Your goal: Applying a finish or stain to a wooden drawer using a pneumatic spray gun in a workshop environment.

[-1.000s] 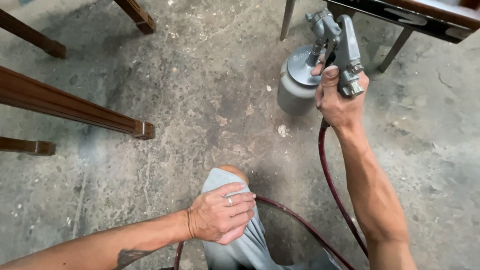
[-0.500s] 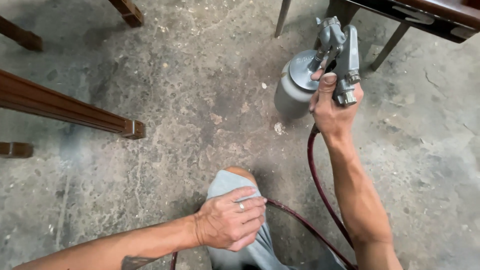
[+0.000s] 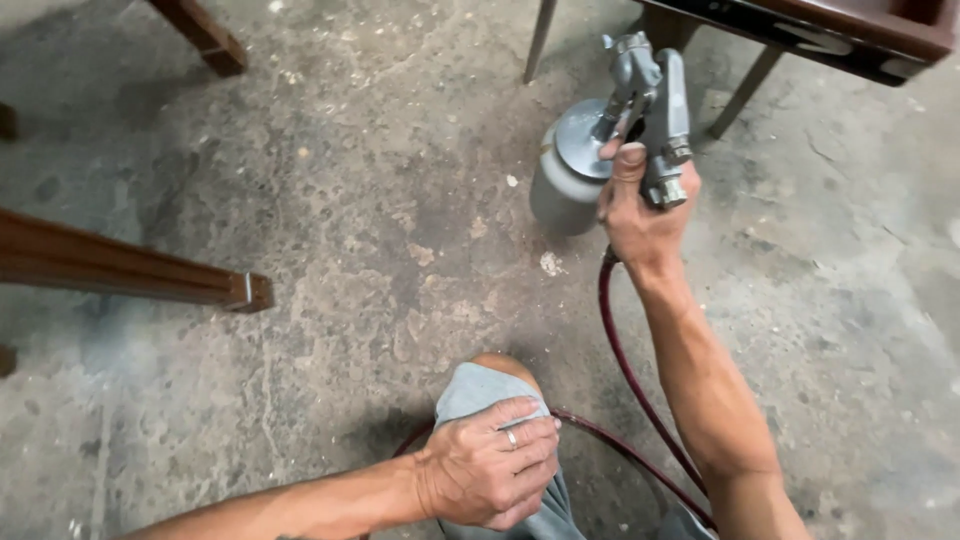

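Note:
My right hand (image 3: pixel 640 215) grips the handle of a grey metal spray gun (image 3: pixel 650 95), raised at the upper right. Its round metal cup (image 3: pixel 562 175) hangs under the gun, to the left of my fingers. A dark red air hose (image 3: pixel 615 360) runs down from the gun along my right forearm and curls behind my knee. My left hand (image 3: pixel 490 472), with a ring on one finger, rests flat on my bent knee in grey trousers (image 3: pixel 470 388) at the bottom centre. It holds nothing.
A varnished brown wooden rail (image 3: pixel 130 272) reaches in from the left, its end over the concrete floor (image 3: pixel 380 200). A wooden leg (image 3: pixel 205 35) stands top left. A dark brown furniture piece on thin metal legs (image 3: pixel 820 30) sits at the top right.
The view has shifted a little, so the wooden rail sits further left in the picture. My right hand with the spray gun stays raised, and my left hand stays on my knee.

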